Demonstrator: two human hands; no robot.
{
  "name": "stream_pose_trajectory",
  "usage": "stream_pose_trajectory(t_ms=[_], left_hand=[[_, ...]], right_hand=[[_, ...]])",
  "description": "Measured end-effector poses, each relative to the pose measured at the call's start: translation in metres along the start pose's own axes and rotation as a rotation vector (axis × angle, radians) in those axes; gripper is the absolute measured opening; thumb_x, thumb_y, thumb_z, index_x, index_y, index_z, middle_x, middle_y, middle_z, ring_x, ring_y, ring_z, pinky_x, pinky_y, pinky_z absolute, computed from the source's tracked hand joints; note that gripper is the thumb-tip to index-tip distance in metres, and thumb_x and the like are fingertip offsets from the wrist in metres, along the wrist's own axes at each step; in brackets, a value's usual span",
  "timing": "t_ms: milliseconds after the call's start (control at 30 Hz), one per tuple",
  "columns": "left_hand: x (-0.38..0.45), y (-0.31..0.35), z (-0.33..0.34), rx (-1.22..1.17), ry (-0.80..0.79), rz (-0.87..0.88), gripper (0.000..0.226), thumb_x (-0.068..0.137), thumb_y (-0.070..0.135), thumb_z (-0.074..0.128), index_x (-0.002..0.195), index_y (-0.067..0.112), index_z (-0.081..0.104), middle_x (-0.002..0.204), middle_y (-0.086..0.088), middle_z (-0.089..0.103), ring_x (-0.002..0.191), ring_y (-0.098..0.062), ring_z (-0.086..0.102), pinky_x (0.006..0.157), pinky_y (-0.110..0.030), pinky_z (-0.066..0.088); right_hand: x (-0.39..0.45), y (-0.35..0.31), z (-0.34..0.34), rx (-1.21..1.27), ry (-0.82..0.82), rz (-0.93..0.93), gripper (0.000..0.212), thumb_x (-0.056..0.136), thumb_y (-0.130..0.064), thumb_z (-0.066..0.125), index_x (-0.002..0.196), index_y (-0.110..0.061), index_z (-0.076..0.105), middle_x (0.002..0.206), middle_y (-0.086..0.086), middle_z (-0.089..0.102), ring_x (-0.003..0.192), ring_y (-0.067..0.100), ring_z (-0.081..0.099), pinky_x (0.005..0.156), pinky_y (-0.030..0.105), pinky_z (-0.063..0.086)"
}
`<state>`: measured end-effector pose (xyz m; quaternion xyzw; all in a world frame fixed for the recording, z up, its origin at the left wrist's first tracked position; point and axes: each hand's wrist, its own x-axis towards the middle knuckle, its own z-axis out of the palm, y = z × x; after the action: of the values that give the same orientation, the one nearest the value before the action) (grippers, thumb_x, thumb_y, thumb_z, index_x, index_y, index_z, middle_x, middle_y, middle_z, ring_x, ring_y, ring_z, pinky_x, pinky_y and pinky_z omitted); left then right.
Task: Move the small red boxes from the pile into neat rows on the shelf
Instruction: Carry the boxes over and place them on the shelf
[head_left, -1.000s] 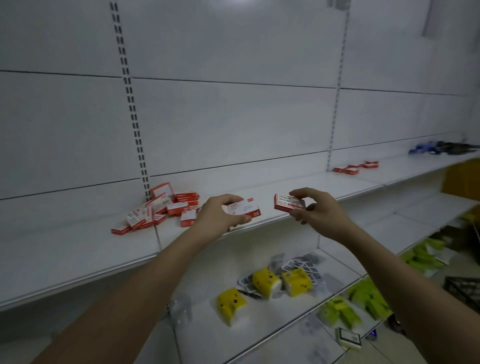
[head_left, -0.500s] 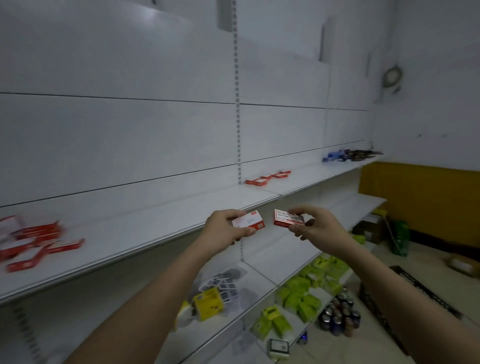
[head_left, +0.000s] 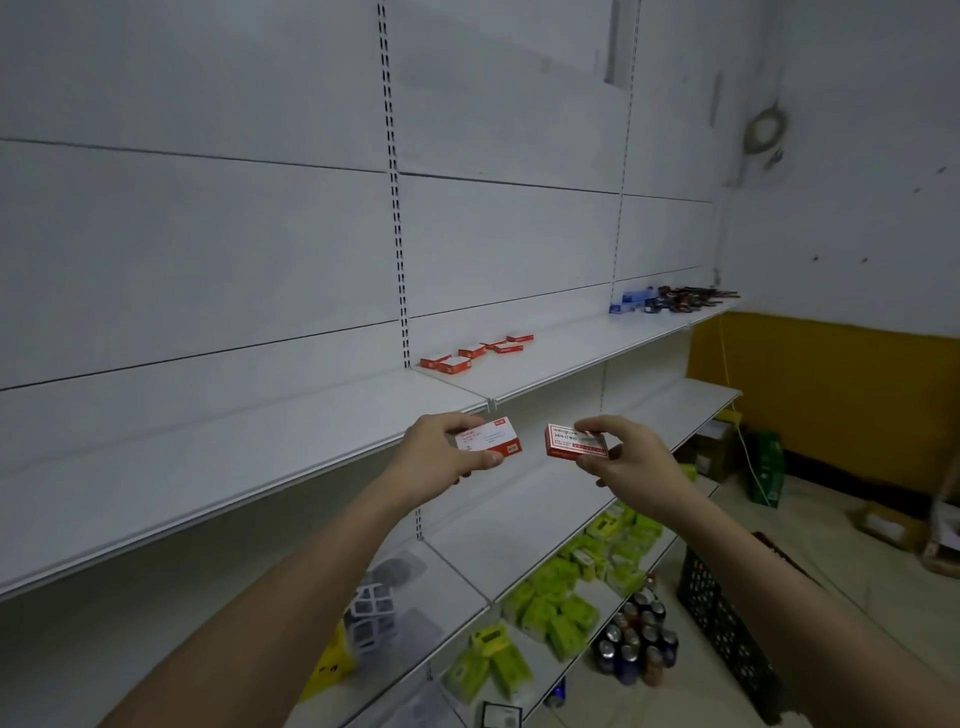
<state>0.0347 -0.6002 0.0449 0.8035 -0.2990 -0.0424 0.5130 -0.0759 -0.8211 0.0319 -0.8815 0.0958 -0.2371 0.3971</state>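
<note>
You are carrying two small red boxes, one in each hand, in front of the shelf (head_left: 322, 457) edge. Your left hand (head_left: 441, 457) grasps the left box (head_left: 489, 440) with its fingers (head_left: 491, 458) closed along the lower edge and the thumb side above, so the white label face stays turned up. Your right hand (head_left: 631, 462) pinches the right box (head_left: 575, 441) by its far end between thumb and fingers (head_left: 597, 425), leaving the printed face readable. Holding each box by an edge appears intended to keep the underside free, so that each can be set flat without regripping.

The two boxes sit level, near each other but apart, just below and in front of the shelf joint. The placed boxes (head_left: 475, 352) lie further along the same shelf level, against the back panel, in what looks like two short, loosely spaced groups. Judge this as the destination; both hands are well short of it.

Note the limits of the view:
- The pile is not in frame.
- The count and alignment of the placed boxes cannot be confirmed; they are small and partly overlapping.
- The print on the held boxes is mostly illegible.
- The dark items (head_left: 670, 300) at the far end of the shelf cannot be identified.
</note>
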Motion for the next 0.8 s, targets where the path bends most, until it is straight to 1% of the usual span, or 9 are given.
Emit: stream_pose_trajectory(t_ms=[100, 133, 233, 333, 400, 500, 667, 733, 800], left_hand=[[0.049, -0.014, 0.013, -0.025, 0.006, -0.001, 0.054, 0.075, 0.024, 0.08, 0.125, 0.02, 0.061, 0.111, -0.001, 0.062, 0.075, -0.016, 0.064, 0.058, -0.017, 0.049], [0.066, -0.019, 0.018, -0.034, 0.006, -0.004, 0.054, 0.075, 0.024, 0.08, 0.125, 0.02, 0.061, 0.111, 0.0, 0.062, 0.075, -0.015, 0.064, 0.058, -0.017, 0.049], [0.116, -0.028, 0.032, -0.054, -0.008, 0.003, 0.05, 0.075, 0.025, 0.08, 0.122, 0.02, 0.062, 0.111, 0.0, 0.063, 0.074, -0.015, 0.064, 0.057, -0.016, 0.048], [0.164, -0.031, 0.045, -0.039, -0.015, 0.016, 0.048, 0.074, 0.025, 0.081, 0.119, 0.021, 0.063, 0.109, 0.001, 0.063, 0.07, -0.014, 0.064, 0.054, -0.015, 0.049], [0.193, -0.029, 0.056, -0.018, -0.013, 0.005, 0.049, 0.073, 0.026, 0.081, 0.118, 0.022, 0.063, 0.108, 0.004, 0.062, 0.068, -0.014, 0.063, 0.052, -0.013, 0.048], [0.236, -0.028, 0.073, 0.026, 0.004, -0.006, 0.051, 0.072, 0.027, 0.082, 0.119, 0.021, 0.063, 0.107, 0.006, 0.062, 0.068, -0.013, 0.063, 0.049, -0.011, 0.044], [0.295, -0.033, 0.109, 0.079, 0.095, -0.038, 0.054, 0.073, 0.028, 0.081, 0.123, 0.018, 0.062, 0.114, 0.002, 0.062, 0.069, -0.014, 0.062, 0.046, -0.008, 0.042], [0.316, -0.034, 0.125, 0.093, 0.137, -0.073, 0.054, 0.075, 0.028, 0.08, 0.124, 0.017, 0.061, 0.117, -0.001, 0.062, 0.07, -0.014, 0.061, 0.046, -0.009, 0.042], [0.337, -0.032, 0.142, 0.124, 0.177, -0.112, 0.055, 0.076, 0.029, 0.079, 0.125, 0.015, 0.06, 0.122, -0.002, 0.06, 0.08, -0.016, 0.061, 0.048, -0.011, 0.043]], right_hand=[[0.042, 0.018, 0.001, -0.019, 0.001, 0.01, 0.038, 0.086, -0.011, 0.068, 0.122, -0.023, 0.06, 0.111, 0.0, 0.061, 0.078, 0.02, 0.066, 0.071, 0.037, 0.058], [0.057, 0.024, 0.0, -0.035, -0.004, 0.015, 0.038, 0.086, -0.011, 0.068, 0.122, -0.023, 0.06, 0.11, -0.001, 0.061, 0.078, 0.019, 0.066, 0.072, 0.038, 0.058], [0.103, 0.043, -0.008, -0.07, 0.001, 0.024, 0.038, 0.086, -0.012, 0.068, 0.121, -0.024, 0.06, 0.108, -0.002, 0.06, 0.077, 0.018, 0.066, 0.07, 0.034, 0.057], [0.145, 0.066, -0.017, -0.04, 0.03, 0.048, 0.037, 0.087, -0.011, 0.067, 0.121, -0.023, 0.06, 0.104, -0.002, 0.061, 0.079, 0.025, 0.067, 0.07, 0.039, 0.057], [0.17, 0.085, -0.022, -0.022, 0.031, 0.056, 0.037, 0.087, -0.011, 0.067, 0.121, -0.023, 0.06, 0.107, 0.0, 0.062, 0.081, 0.026, 0.066, 0.072, 0.041, 0.058], [0.209, 0.116, -0.032, -0.049, 0.016, 0.027, 0.036, 0.087, -0.013, 0.067, 0.12, -0.025, 0.06, 0.11, 0.0, 0.062, 0.082, 0.018, 0.065, 0.07, 0.033, 0.056], [0.282, 0.168, -0.053, 0.002, -0.042, -0.014, 0.038, 0.088, -0.014, 0.065, 0.124, -0.024, 0.059, 0.11, -0.004, 0.061, 0.08, 0.02, 0.068, 0.072, 0.036, 0.059], [0.307, 0.188, -0.061, 0.032, -0.085, -0.039, 0.038, 0.088, -0.015, 0.065, 0.124, -0.024, 0.058, 0.112, -0.005, 0.061, 0.082, 0.018, 0.067, 0.071, 0.031, 0.059], [0.329, 0.208, -0.07, 0.043, -0.117, -0.058, 0.037, 0.089, -0.016, 0.065, 0.124, -0.025, 0.058, 0.114, -0.005, 0.06, 0.082, 0.015, 0.067, 0.067, 0.023, 0.057]])
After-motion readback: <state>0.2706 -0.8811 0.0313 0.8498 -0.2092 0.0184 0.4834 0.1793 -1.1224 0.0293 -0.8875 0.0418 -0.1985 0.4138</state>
